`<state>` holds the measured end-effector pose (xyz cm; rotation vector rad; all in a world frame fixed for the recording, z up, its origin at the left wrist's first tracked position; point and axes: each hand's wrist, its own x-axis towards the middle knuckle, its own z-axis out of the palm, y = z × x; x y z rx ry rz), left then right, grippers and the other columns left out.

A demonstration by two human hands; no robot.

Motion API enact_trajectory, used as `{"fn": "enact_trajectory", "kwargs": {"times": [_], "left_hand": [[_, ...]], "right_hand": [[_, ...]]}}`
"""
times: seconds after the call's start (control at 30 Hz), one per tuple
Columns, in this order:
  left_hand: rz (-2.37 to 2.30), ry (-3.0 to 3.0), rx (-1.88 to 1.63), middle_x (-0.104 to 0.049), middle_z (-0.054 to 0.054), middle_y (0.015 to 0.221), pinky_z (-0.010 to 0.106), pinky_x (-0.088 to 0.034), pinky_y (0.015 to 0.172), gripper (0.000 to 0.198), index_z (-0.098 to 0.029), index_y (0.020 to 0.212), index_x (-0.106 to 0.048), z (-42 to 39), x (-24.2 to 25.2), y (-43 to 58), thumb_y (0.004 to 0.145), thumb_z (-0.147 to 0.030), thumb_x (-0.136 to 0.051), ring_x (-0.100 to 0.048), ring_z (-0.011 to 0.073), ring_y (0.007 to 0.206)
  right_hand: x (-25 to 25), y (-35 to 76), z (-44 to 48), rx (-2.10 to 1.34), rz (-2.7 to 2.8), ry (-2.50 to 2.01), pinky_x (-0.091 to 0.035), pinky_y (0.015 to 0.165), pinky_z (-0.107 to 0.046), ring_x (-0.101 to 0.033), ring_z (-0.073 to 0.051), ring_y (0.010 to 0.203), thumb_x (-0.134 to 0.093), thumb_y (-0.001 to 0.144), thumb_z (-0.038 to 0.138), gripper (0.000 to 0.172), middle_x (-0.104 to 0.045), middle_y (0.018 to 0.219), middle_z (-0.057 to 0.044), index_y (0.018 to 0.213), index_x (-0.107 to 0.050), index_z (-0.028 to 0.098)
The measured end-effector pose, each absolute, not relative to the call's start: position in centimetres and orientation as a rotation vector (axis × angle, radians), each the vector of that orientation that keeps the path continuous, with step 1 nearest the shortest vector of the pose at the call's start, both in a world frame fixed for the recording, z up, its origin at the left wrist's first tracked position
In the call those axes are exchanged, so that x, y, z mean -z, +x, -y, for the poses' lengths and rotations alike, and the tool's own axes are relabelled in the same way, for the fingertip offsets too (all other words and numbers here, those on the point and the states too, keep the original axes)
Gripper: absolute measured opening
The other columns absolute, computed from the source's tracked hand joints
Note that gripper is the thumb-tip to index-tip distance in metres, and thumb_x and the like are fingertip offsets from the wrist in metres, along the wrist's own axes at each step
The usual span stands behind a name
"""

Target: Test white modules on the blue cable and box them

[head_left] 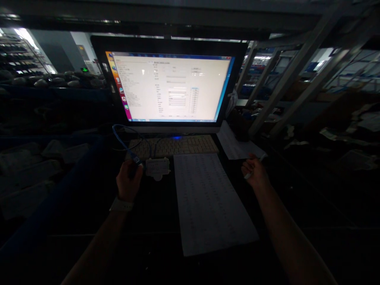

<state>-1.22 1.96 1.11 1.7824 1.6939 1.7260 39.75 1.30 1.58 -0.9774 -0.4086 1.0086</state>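
Observation:
My left hand (pixel 128 182) is closed around the plug end of a blue cable (pixel 119 138), whose loop rises and bends back toward the keyboard. Just right of those fingers lies a small flat module with a pale label (pixel 157 167). My right hand (pixel 255 173) is closed on a slim white pen-like stick (pixel 247 176), its ends poking out on both sides of the fist. Between the hands rests a long printed sheet (pixel 212 202) with rows of text, its top edge at the keyboard (pixel 184 145).
A lit monitor (pixel 178 87) showing a form stands behind the keyboard. Another paper (pixel 237 144) lies near my right hand. At the left is a blue bin (pixel 59 202) with several pale modules. Metal frame posts (pixel 285 79) slant up on the right. The scene is dark.

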Motion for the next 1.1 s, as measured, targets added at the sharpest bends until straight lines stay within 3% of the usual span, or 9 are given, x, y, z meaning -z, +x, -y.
{"fn": "enact_trajectory", "kwargs": {"times": [0.7,0.83,0.93,1.1], "left_hand": [[-1.709,1.778,-1.737,-0.063,0.004,0.082,0.030,-0.051,0.068,0.029,-0.017,0.089,-0.055,-1.9,-1.1,-1.4,0.072,-0.040,-0.057,-0.061,0.0160,0.074],[-1.706,1.766,-1.728,-0.063,0.004,0.082,0.030,-0.051,0.068,0.029,-0.016,0.090,-0.056,-2.1,-1.0,-1.3,0.072,-0.040,-0.058,-0.062,0.0161,0.074],[-1.693,1.753,-1.752,-0.063,0.004,0.083,0.030,-0.050,0.067,0.031,-0.016,0.091,-0.056,-2.2,-0.8,-1.5,0.072,-0.040,-0.057,-0.062,0.0165,0.074],[-1.701,1.763,-1.755,-0.064,0.004,0.082,0.029,-0.050,0.066,0.030,-0.017,0.091,-0.056,-2.2,-0.7,-1.6,0.072,-0.041,-0.057,-0.061,0.0162,0.073]], "right_hand": [[-1.7,39.5,-1.3,-1.049,0.444,-1.032,-0.018,0.032,-0.014,-0.024,-0.004,0.034,-0.053,0.053,0.010,0.022,-0.028,0.041,0.013,0.070,-0.049,0.022],[-1.7,39.2,-1.4,-1.108,0.481,-1.089,-0.021,0.033,-0.016,-0.031,-0.005,0.035,-0.054,0.058,0.022,0.011,-0.037,0.044,0.009,0.069,-0.053,0.021],[-1.6,38.8,-1.6,-1.103,0.561,-1.151,-0.024,0.034,-0.018,-0.035,-0.006,0.037,-0.050,0.061,0.030,0.022,-0.047,0.049,0.006,0.077,-0.060,0.018],[-1.0,38.2,-1.4,-0.993,0.729,-1.325,-0.028,0.036,-0.017,-0.040,-0.007,0.040,-0.056,0.058,0.027,0.035,-0.057,0.052,0.004,0.091,-0.061,0.018]]}}
